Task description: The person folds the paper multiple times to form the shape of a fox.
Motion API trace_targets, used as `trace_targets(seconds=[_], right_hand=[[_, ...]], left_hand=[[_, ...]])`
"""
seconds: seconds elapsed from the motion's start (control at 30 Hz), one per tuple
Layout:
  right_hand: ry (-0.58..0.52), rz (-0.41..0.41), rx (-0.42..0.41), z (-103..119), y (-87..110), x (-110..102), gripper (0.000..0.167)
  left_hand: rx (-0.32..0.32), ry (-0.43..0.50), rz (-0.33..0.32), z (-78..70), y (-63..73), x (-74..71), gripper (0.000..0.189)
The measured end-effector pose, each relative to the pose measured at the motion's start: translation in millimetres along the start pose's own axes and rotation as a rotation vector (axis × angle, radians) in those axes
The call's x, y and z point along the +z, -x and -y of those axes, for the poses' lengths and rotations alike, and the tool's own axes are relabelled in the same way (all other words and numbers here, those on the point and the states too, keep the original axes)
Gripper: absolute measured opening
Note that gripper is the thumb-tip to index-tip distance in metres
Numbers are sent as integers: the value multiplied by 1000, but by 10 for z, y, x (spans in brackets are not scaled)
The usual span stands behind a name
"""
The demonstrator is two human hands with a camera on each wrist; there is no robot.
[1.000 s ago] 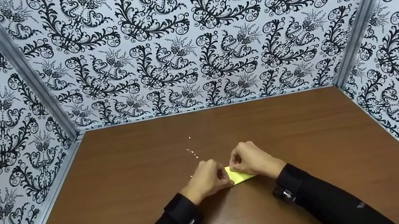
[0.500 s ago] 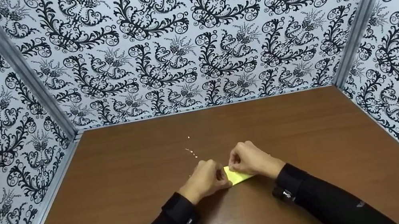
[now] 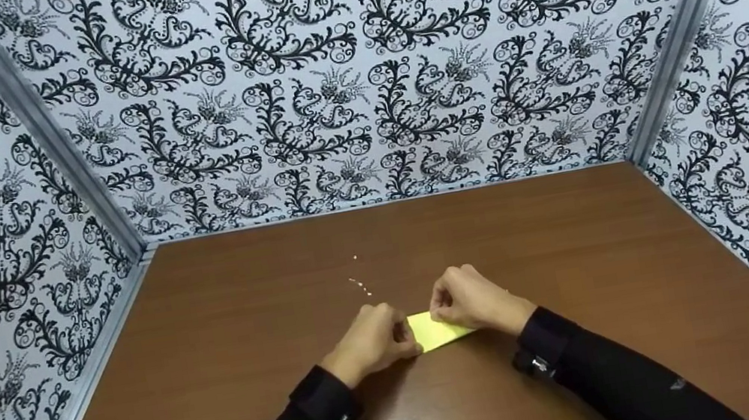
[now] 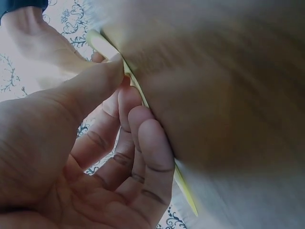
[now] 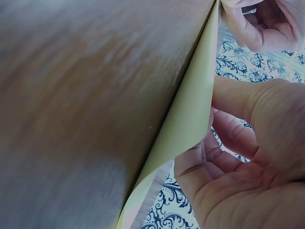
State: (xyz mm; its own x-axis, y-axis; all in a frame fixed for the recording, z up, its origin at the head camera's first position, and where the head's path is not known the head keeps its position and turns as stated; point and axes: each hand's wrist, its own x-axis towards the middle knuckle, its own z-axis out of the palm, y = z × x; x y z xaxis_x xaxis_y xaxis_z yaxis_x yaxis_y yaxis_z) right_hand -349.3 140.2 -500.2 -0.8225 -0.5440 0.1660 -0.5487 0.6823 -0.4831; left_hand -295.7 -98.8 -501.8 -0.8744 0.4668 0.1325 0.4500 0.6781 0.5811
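Observation:
A bright yellow sheet of paper (image 3: pixel 433 332) lies low over the brown table between my two hands. My left hand (image 3: pixel 368 342) is at its left end, and in the left wrist view the thumb (image 4: pixel 102 78) and fingertips pinch the paper's thin edge. At the right part of the sheet, my right hand (image 3: pixel 474 297) pinches it between thumb and fingers. Seen from the right wrist, the paper (image 5: pixel 188 109) bends up in a curve toward the thumb, with fingers behind its edge. Its right end is hidden under the right hand in the head view.
Small white flecks (image 3: pixel 360 287) lie on the brown wooden table (image 3: pixel 242 285) beyond the left hand. Walls with a black-and-white scroll pattern (image 3: pixel 369 89) stand at the back and both sides, joined by grey metal posts (image 3: pixel 46 135).
My left hand has shifted left along the paper, so more of the yellow sheet shows between the hands. My right hand has stayed in place.

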Motion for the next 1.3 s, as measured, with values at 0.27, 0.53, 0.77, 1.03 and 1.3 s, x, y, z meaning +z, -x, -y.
trace_targets(seconds=[0.27,0.53,0.77,1.03,1.3], right_hand=[[-10,-6,2,-5,-5,22,14],[-15,-4,8,3,-3,23,13],[-27,-1,3,17,4,28,14],[-27,-5,15,17,20,34,14],[-6,-9,17,27,11,19,13]], left_hand=[[-25,2,9,66,92,-63,23],[-14,6,-8,121,162,-95,24],[-6,-7,-19,119,170,-105,24],[3,-44,-34,88,176,-127,15],[158,-215,-120,6,130,-101,7]])
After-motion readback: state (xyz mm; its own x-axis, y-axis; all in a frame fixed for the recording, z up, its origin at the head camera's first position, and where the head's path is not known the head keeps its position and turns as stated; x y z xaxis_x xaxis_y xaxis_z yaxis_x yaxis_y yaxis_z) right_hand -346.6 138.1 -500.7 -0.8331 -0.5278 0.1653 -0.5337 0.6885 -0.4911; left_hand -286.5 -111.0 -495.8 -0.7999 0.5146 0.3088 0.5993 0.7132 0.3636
